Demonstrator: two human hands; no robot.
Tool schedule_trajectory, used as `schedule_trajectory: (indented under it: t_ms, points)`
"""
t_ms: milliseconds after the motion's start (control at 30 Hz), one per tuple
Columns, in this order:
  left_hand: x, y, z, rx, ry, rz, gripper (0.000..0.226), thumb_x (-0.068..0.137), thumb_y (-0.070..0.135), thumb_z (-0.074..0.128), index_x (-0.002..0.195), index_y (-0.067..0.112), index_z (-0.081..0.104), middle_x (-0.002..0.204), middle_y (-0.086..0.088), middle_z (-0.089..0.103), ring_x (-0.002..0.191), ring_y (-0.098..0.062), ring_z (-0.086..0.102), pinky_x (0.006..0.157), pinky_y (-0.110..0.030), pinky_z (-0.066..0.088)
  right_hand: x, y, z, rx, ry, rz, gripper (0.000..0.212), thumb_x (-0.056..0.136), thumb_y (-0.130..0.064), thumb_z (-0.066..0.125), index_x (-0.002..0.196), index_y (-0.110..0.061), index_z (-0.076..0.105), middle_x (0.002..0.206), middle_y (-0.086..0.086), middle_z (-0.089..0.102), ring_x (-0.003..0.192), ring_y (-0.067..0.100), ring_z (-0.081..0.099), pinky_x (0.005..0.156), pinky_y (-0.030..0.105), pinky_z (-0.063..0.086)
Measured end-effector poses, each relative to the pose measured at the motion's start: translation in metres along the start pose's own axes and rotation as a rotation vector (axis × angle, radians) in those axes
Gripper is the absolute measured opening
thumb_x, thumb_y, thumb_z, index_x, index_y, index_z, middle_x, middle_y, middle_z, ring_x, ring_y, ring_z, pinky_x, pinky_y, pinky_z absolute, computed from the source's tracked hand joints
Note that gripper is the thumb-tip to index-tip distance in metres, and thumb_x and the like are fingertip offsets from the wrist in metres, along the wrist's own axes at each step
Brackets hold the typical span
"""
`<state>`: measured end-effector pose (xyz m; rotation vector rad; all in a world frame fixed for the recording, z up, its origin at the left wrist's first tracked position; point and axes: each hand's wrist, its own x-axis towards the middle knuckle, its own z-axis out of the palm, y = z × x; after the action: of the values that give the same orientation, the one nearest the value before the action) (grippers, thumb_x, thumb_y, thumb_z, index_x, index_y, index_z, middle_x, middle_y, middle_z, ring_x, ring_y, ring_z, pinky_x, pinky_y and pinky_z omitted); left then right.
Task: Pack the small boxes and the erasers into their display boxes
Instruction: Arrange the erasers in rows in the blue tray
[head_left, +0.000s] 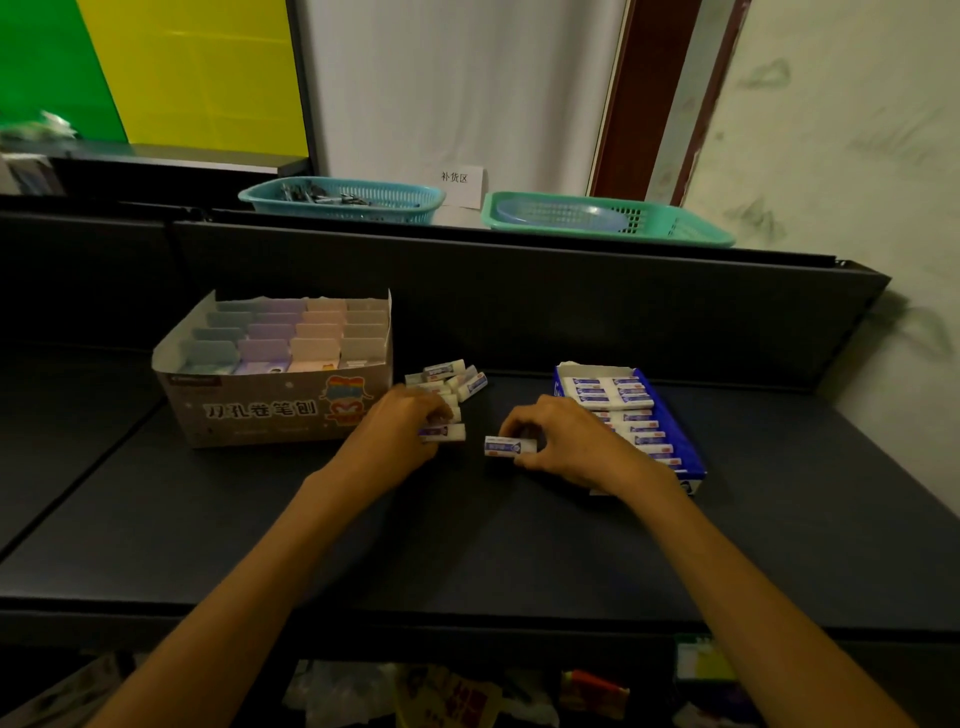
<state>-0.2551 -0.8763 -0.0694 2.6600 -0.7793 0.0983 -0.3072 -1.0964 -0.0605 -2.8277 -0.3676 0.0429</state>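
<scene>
Left of the left hand (402, 423) stands the cardboard display box (270, 410), filled with small boxes (283, 338). That hand curls onto an eraser (444, 432) at the near edge of the loose eraser pile (449, 382). The right hand (561, 441) pinches 1 sleeved eraser (509, 446) by its long sides; likely light, stiff, grippy. Behind its knuckles the blue eraser tray (691, 452) looks nearly full. All rest on a dark matte shelf (467, 545); 2 green baskets (343, 200) sit above, in dim light.
</scene>
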Motion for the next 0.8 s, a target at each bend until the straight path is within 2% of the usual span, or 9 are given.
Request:
schedule_trajectory:
  t_ms: [67, 200, 333, 467, 567, 700, 800]
  points:
    - [0.002, 0.002, -0.002, 0.038, 0.01, 0.015, 0.043, 0.084, 0.017, 0.067, 0.125, 0.023, 0.055, 0.135, -0.003, 0.044, 0.122, -0.018, 0.046, 0.103, -0.033, 0.041, -0.001, 0.002, -0.003, 0.013, 0.015, 0.0, 0.037, 0.086, -0.029, 0.066, 0.12, -0.03, 0.053, 0.12, -0.002, 0.049, 0.107, 0.012, 0.05, 0.09, 0.026, 0.043]
    - [0.005, 0.009, -0.006, 0.027, 0.055, 0.098, 0.035, 0.083, 0.018, 0.067, 0.118, 0.021, 0.061, 0.129, -0.001, 0.047, 0.121, -0.018, 0.045, 0.101, -0.033, 0.042, -0.001, 0.007, -0.008, 0.056, 0.048, 0.001, 0.036, 0.085, -0.027, 0.068, 0.118, -0.03, 0.053, 0.118, -0.002, 0.052, 0.104, 0.009, 0.052, 0.088, 0.025, 0.044]
    - [0.008, 0.021, -0.01, -0.047, 0.044, 0.123, 0.03, 0.082, 0.015, 0.068, 0.111, 0.019, 0.062, 0.12, -0.001, 0.057, 0.111, -0.014, 0.053, 0.097, -0.03, 0.045, -0.001, 0.015, -0.012, 0.113, 0.067, 0.006, 0.035, 0.084, -0.024, 0.069, 0.114, -0.031, 0.053, 0.117, -0.003, 0.057, 0.105, 0.009, 0.056, 0.092, 0.03, 0.049]
    - [0.012, 0.029, -0.011, -0.194, 0.075, 0.077, 0.031, 0.076, 0.017, 0.074, 0.102, 0.02, 0.058, 0.108, 0.002, 0.057, 0.092, -0.007, 0.053, 0.082, -0.022, 0.047, -0.004, 0.022, -0.019, 0.162, 0.1, -0.006, 0.039, 0.085, -0.019, 0.069, 0.12, -0.025, 0.054, 0.119, -0.004, 0.061, 0.102, 0.002, 0.055, 0.085, 0.018, 0.047]
    - [0.017, 0.038, -0.013, -0.28, 0.096, 0.09, 0.031, 0.072, 0.014, 0.077, 0.092, 0.022, 0.054, 0.102, 0.007, 0.056, 0.093, -0.006, 0.055, 0.075, -0.017, 0.047, -0.007, 0.029, -0.025, 0.188, 0.122, -0.002, 0.044, 0.084, -0.018, 0.069, 0.126, -0.025, 0.055, 0.118, -0.006, 0.06, 0.088, -0.005, 0.052, 0.071, 0.01, 0.042]
    - [0.023, 0.049, -0.013, -0.261, 0.03, 0.119, 0.031, 0.076, 0.017, 0.074, 0.101, 0.025, 0.059, 0.106, 0.012, 0.054, 0.097, -0.005, 0.056, 0.08, -0.02, 0.05, -0.013, 0.041, -0.031, 0.228, 0.165, 0.01, 0.042, 0.084, -0.019, 0.07, 0.124, -0.026, 0.058, 0.103, -0.011, 0.054, 0.081, -0.004, 0.05, 0.065, 0.011, 0.04]
    - [0.029, 0.057, -0.011, -0.209, 0.036, 0.152, 0.031, 0.079, 0.016, 0.072, 0.108, 0.024, 0.064, 0.11, 0.01, 0.055, 0.1, -0.005, 0.055, 0.087, -0.023, 0.049, -0.014, 0.052, -0.033, 0.252, 0.178, 0.005, 0.038, 0.083, -0.021, 0.071, 0.119, -0.027, 0.062, 0.1, -0.013, 0.056, 0.079, -0.002, 0.052, 0.064, 0.012, 0.04]
